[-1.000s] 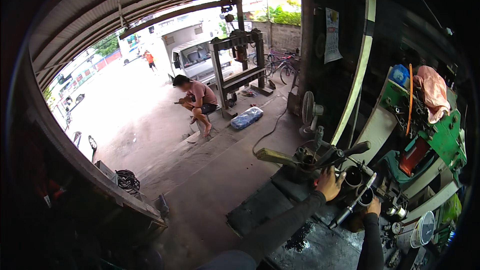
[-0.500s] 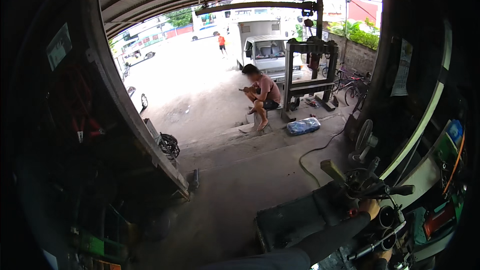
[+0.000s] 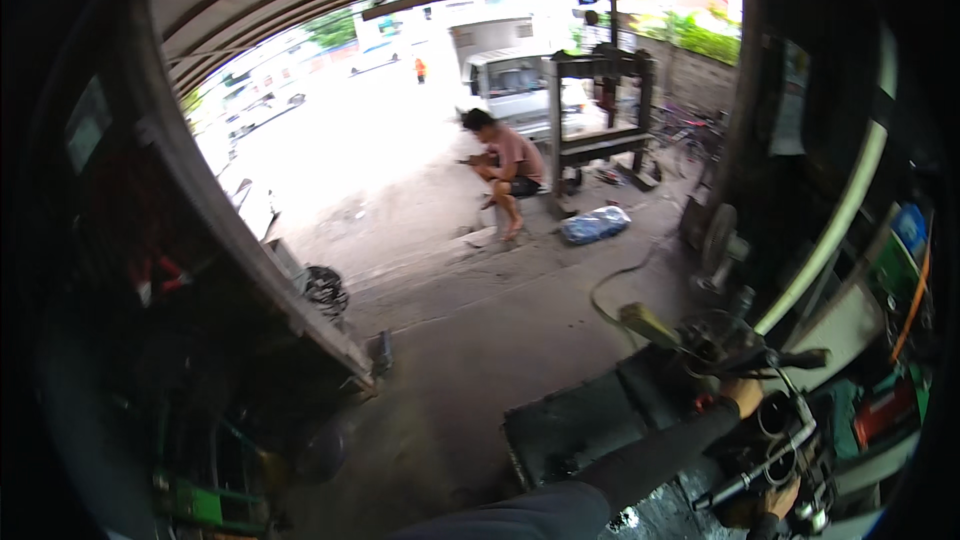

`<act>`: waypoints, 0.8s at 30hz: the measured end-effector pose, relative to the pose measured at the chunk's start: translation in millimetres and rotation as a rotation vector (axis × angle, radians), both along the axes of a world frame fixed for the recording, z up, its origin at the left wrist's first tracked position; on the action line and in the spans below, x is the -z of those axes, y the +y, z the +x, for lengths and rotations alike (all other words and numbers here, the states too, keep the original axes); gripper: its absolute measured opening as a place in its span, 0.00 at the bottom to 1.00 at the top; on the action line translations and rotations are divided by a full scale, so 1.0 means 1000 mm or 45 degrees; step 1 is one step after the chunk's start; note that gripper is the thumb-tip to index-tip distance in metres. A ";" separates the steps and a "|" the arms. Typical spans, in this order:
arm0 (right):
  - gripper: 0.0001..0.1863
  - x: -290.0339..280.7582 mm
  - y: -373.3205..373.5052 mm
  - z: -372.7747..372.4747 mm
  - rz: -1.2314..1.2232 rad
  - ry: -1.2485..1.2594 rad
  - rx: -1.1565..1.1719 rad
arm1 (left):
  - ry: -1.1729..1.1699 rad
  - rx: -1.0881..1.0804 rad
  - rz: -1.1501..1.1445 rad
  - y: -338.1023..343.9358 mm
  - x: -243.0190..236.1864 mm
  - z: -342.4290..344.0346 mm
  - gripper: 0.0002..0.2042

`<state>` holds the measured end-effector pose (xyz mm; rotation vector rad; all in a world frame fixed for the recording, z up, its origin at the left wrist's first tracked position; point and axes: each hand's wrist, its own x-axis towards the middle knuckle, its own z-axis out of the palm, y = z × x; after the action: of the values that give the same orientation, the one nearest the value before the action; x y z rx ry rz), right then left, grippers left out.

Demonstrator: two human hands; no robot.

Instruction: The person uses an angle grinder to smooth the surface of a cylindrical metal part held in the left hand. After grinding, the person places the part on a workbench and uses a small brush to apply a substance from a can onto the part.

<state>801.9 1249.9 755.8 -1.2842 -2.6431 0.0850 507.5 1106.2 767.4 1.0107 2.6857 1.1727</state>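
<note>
My left arm (image 3: 640, 460), in a dark sleeve, reaches from the lower edge to the right. My left hand (image 3: 742, 397) looks closed beside a dark metal machine; what it grips is hidden. Close by it is a small red part (image 3: 704, 403). Low at the right, my right hand (image 3: 781, 497) is at the metal block (image 3: 803, 472), its fingers mostly hidden. The block has round rings (image 3: 776, 414). A long metal tool with a dark handle (image 3: 728, 491) lies across it, between my hands.
A dark oily bench top (image 3: 570, 430) lies left of the machine. Beyond are a fan (image 3: 722, 243), a hose (image 3: 601, 308), a blue plastic-wrapped bundle (image 3: 596, 225) and a press frame (image 3: 603, 120). A person (image 3: 510, 160) sits at the step. A white truck (image 3: 515, 80) stands outside.
The view has shifted, so the surroundings sit slightly further left and blur. More of my right hand shows at the block. My left hand stays by the machine.
</note>
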 end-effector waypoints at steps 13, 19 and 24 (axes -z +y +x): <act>0.18 -0.164 -0.140 0.121 -1.027 1.570 -0.202 | 0.067 -0.568 0.504 -0.028 -0.068 -0.013 0.31; 0.12 -0.187 -0.198 0.085 -1.164 1.463 -0.326 | 0.262 -0.527 0.474 -0.037 -0.084 -0.020 0.17; 0.08 -0.205 -0.212 0.079 -1.105 1.248 -0.290 | 0.364 -0.318 0.118 -0.049 -0.088 -0.024 0.15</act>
<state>881.0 1038.2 960.7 -0.7269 -1.8314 1.5630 483.5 1056.8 855.2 0.9400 3.0825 1.2930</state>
